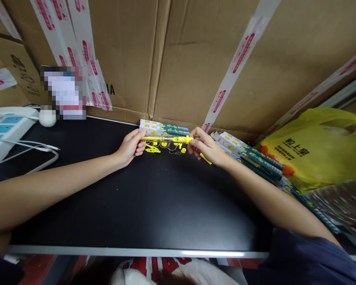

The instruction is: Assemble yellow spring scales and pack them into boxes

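Observation:
Between my two hands a thin yellow and clear rod-like piece [166,139] is held level above the black table [154,202]. My left hand [132,147] pinches its left end. The fingers of my right hand [204,146] close on its thicker yellow right end. Behind and below the rod, small yellow parts [152,149] with thin strings lie on the table. A printed flat box [163,126] stands just beyond them, partly hidden by the hands.
Large taped cardboard boxes [184,59] rise behind the table. At the left are a white power strip [12,126] with cables and a blurred phone-like object [63,93]. More printed boxes [249,152] and a yellow plastic bag [320,146] sit at the right.

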